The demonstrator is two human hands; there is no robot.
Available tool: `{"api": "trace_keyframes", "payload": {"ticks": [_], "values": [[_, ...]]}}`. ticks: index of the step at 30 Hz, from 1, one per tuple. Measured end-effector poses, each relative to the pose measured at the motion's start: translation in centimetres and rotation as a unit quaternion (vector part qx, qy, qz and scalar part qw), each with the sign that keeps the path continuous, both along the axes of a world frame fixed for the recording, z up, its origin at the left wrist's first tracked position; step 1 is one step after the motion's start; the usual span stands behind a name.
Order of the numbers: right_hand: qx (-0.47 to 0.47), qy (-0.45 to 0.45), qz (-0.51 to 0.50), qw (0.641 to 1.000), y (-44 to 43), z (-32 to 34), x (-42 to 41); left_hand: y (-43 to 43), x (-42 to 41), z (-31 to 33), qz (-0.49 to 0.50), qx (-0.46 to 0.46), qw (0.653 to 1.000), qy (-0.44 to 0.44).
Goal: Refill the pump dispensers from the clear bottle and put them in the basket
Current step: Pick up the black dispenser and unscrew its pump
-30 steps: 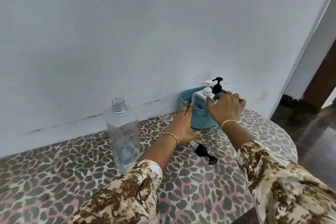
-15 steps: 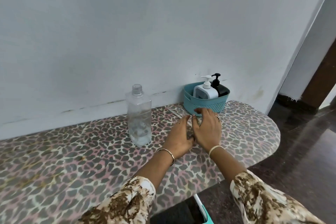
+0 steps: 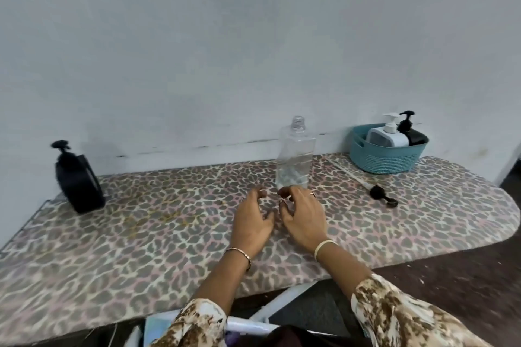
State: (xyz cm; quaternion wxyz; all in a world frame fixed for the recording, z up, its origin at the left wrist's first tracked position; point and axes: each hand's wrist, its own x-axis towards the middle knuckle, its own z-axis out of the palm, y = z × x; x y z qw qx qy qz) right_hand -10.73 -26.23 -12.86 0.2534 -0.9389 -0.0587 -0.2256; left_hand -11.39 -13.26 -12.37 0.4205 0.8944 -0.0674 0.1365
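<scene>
Left hand (image 3: pixel 252 222) and right hand (image 3: pixel 303 220) were empty, fingers loosely curled, near the clear plastic bottle (image 3: pixel 294 158); white pump dispenser (image 3: pixel 387 135) and black pump dispenser (image 3: pixel 414 134) stood in the teal woven basket (image 3: pixel 386 159).
</scene>
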Motion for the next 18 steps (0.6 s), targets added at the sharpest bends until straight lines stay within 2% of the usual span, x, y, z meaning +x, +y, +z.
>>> {"api": "trace_keyframes", "payload": {"ticks": [8,14,18], "values": [[-0.064,0.072,0.106,0.990,9.6,0.5,2.3,11.7,1.2,0.5,0.195,0.021,0.980,-0.013],[-0.114,0.104,0.159,0.975,14.8,0.7,4.3,19.3,2.6,0.7,0.374,0.066,0.925,-0.027],[-0.135,0.105,0.171,0.970,16.4,0.3,5.7,22.7,4.1,1.3,0.442,0.055,0.894,-0.043]]}}
